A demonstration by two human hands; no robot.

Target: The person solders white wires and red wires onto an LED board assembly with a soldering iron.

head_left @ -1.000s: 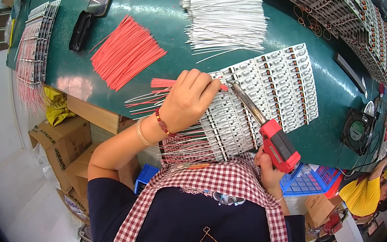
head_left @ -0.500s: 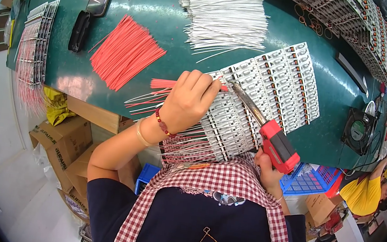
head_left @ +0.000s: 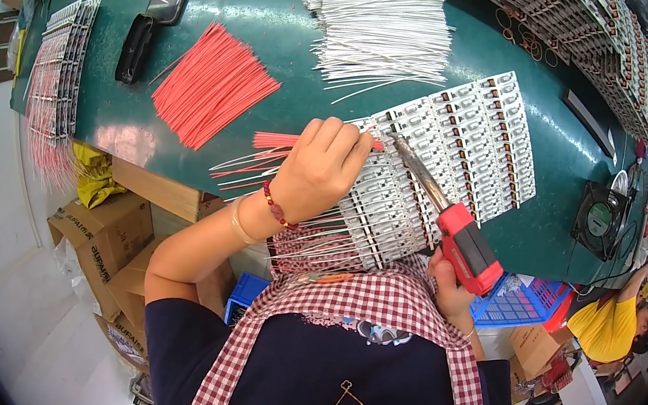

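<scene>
Across the table's near edge lies a panel of white circuit boards (head_left: pixel 470 131), with red and white wires trailing from its left side. Over its upper left part, my left hand (head_left: pixel 327 162) is closed on a small bundle of red wires (head_left: pixel 275 140), whose ends stick out on both sides of the fingers. My right hand (head_left: pixel 449 287) grips a red and black soldering iron (head_left: pixel 468 248). The iron's metal tip points up and left, close to the wire ends at my left fingertips; whether it touches a joint is too small to tell.
Loose red wires (head_left: pixel 213 88) and a pile of white wires (head_left: pixel 382 27) lie farther back on the green table (head_left: pixel 278 51). Wired boards (head_left: pixel 58 73) stand at the left, stacked boards (head_left: pixel 601 50) at the back right. A small fan (head_left: pixel 601 219) sits right; a blue basket (head_left: pixel 514 303) is below.
Very little differs. My left hand and the iron have shifted slightly to the right, with the wires and iron still held.
</scene>
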